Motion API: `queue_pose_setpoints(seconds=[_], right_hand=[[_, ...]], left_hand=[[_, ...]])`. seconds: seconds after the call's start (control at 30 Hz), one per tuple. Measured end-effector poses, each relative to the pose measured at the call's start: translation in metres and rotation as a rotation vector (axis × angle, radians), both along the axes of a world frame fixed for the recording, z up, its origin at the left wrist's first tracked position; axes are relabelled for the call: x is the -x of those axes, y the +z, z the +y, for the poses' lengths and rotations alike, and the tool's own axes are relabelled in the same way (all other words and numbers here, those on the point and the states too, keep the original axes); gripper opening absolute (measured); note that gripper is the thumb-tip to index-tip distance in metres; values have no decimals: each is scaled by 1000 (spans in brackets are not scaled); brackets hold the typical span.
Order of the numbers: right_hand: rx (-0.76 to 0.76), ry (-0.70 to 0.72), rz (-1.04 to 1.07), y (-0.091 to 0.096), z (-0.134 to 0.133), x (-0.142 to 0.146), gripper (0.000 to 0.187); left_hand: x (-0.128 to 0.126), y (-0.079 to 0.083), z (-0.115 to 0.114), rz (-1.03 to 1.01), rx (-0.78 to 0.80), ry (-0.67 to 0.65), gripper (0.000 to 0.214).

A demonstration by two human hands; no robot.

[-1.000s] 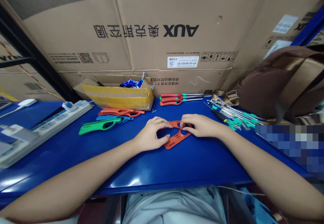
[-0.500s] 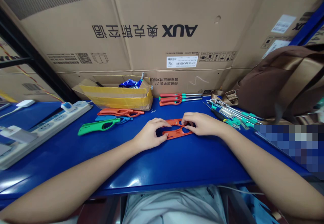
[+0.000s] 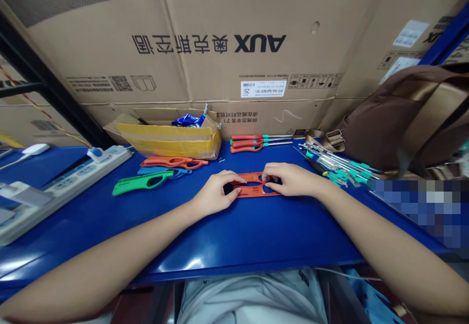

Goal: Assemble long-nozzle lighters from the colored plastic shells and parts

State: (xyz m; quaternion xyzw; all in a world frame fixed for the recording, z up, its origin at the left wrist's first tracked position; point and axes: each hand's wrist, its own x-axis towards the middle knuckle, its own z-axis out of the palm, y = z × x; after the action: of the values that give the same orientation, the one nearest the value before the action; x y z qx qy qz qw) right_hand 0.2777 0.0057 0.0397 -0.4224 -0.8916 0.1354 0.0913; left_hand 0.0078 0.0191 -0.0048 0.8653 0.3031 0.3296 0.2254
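Observation:
Two orange lighter shell halves, the far half and the near half, lie side by side on the blue table. My left hand grips their left ends, fingers over the far one and thumb at the near one. At the right ends, my right hand has its fingers curled in by the trigger openings; its fingertips partly cover the pieces. Whether the halves touch each other under the fingers is hidden.
Left of my hands lie orange and green lighter shells, with a blue one between. Behind stand a taped carton and several red lighters. Metal rods, a screwdriver and a brown bag are right; a power strip is left.
The near orange half has turned slightly and its right side now sits closer to level with the far one. My left fingers have closed in a little; my right hand has barely moved.

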Motion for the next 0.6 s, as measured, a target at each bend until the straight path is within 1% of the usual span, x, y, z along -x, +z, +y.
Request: queue_pose_setpoints(seconds=[0.2, 0.43, 0.53, 0.6], right_hand=[[-12, 5, 10, -2, 1, 0, 7], [-31, 11, 29, -7, 2, 0, 7], [-37, 21, 45, -2, 1, -1, 13], [-92, -50, 29, 6, 2, -6, 19]], left_hand=[[0, 0, 0, 8, 3, 5, 29], [1, 1, 0, 25, 4, 5, 30], [0, 2, -1, 36, 2, 5, 30], [-1, 3, -2, 39, 0, 6, 29]])
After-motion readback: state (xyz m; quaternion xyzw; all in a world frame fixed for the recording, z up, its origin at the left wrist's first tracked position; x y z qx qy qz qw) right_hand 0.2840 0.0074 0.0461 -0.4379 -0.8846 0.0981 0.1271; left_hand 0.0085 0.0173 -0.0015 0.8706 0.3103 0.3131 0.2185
